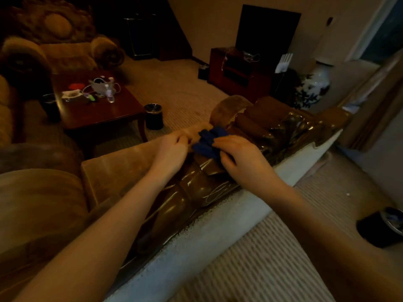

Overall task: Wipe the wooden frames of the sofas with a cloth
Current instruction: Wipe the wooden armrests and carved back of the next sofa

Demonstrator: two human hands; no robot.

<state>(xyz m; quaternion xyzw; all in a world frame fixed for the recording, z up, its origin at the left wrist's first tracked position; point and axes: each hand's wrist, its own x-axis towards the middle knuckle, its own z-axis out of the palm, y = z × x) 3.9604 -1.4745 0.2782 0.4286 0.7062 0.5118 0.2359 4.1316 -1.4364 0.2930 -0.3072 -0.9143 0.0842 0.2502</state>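
While sofa (pixel 43 203) fills lower left of frame, its glossy wooden frame (pixel 196 188) runs diagonally from bottom centre toward upper right. Table (pixel 104 110) sits left of centre, cluttered; dark bin (pixel 154 116) just beside it. Right hand (pixel 242 158) at centre, fingers curled round blue cloth (pixel 207 141), cloth bunched on frame top. Left hand (pixel 172 149) just beside cloth, fingers curled; whether it pinches cloth cannot be told.
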